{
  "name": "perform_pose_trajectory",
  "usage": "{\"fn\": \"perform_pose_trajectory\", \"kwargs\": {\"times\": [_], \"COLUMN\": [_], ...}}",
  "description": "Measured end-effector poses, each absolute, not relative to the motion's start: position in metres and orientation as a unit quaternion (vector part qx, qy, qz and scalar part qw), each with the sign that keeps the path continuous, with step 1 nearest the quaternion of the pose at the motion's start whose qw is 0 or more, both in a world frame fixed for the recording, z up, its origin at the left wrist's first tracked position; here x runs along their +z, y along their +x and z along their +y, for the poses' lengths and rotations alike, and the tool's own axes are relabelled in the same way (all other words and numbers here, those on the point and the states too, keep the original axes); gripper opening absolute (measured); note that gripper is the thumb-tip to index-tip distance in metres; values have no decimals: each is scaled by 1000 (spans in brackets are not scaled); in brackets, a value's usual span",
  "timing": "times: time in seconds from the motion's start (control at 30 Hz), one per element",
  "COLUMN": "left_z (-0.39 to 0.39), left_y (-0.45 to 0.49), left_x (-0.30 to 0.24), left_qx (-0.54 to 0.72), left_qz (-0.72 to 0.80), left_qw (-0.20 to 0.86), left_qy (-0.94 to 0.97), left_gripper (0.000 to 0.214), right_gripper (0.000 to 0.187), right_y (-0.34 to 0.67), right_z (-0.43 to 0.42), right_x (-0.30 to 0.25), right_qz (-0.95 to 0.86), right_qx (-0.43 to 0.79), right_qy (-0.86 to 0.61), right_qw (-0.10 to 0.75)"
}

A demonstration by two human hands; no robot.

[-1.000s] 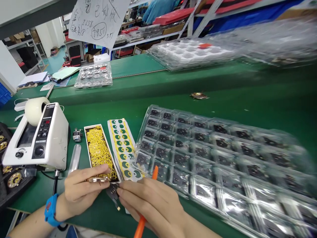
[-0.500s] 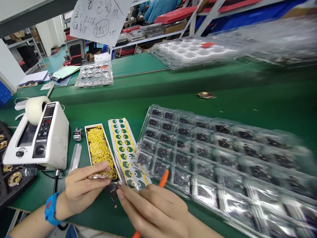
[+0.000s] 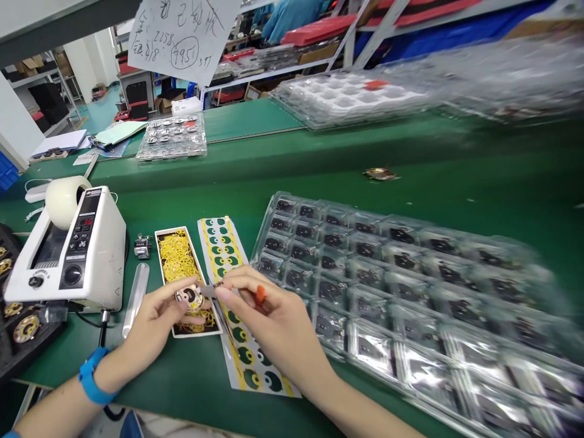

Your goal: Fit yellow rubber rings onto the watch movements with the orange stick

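My left hand (image 3: 152, 321) pinches a small round gold part (image 3: 188, 297) over the lower end of a white box of yellow rings (image 3: 176, 261). My right hand (image 3: 269, 316) is closed round an orange-handled tool (image 3: 260, 294), whose metal tip touches the round part. Under both hands lies a sticker sheet (image 3: 246, 353) with green and black dots on yellow strips. A blue band sits on my left wrist.
A large clear blister tray (image 3: 410, 286) of dark parts fills the right side. A white tape dispenser (image 3: 68, 249) stands at the left, with a hand counter (image 3: 142, 246) and a metal bar (image 3: 134, 292) beside it. Black trays hold gold parts at the far left. More trays sit behind.
Both hands rose away from the table edge toward the ring box. The round part turned face up, and the tool swung so that its tip meets the part.
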State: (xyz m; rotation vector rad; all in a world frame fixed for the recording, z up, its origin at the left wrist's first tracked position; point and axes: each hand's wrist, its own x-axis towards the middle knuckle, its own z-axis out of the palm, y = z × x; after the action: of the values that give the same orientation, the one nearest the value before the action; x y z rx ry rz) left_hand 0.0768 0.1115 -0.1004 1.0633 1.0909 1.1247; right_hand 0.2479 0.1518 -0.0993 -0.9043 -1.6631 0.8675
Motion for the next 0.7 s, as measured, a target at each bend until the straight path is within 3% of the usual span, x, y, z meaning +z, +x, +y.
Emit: {"fn": "perform_pose_trajectory", "kwargs": {"times": [0.1, 0.23, 0.7], "left_z": [112, 110, 105], "left_y": [77, 77, 76], "left_x": [-103, -107, -110], "left_qx": [491, 484, 442], "left_qz": [422, 423, 444], "left_qw": [633, 618, 578], "left_qy": [424, 452, 523], "left_gripper": [43, 55, 52], "right_gripper": [18, 17, 18], "right_y": [249, 249, 247], "right_z": [158, 159, 156], "right_x": [-105, -111, -104], "right_qz": [-657, -636, -645], "right_qx": [429, 472, 494], "right_qy": [-405, -412, -390], "right_qw": [468, 449, 434]}}
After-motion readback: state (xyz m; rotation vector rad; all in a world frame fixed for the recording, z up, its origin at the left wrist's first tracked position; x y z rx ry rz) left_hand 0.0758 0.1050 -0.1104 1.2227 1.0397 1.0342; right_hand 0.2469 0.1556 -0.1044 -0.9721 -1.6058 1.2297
